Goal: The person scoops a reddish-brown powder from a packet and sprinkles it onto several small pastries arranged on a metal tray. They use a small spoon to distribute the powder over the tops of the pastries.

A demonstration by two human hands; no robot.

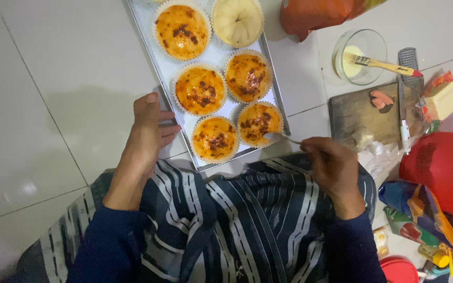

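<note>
Right hand point(334, 167) pinches spoon point(278, 137) over tray point(155, 63) edge.

Both forearms, in dark blue sleeves, reach forward from the lower edge of the view. The left hand point(148, 128) lies palm down, thumb stretched forward, fingers bent to the right, resting open. The right hand point(331, 167) is curled into a loose fist, back upward, its grip pinched at the fingertips toward the left.
</note>
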